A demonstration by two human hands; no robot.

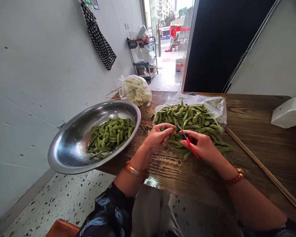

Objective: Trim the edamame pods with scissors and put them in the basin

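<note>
Dozens of plump green bean pods [194,118], curved and bumpy, spill from a clear plastic bag [219,107] across the dark wooden counter [251,115]. Before them, the left hand [158,135] pinches a small green pod [172,127]; the right hand [202,144] grips red-handled scissors [192,148], blades pointing toward it. To the left, a wide steel bowl [69,144] holds more pods [111,135]. Thin wooden sticks [262,167] lie at right.

On my feed, I have the left hand [159,136] closed in a pinch; just right of it, my right hand [203,144] curls in a grip, both forearms [230,169] slanting inward behind.
</note>
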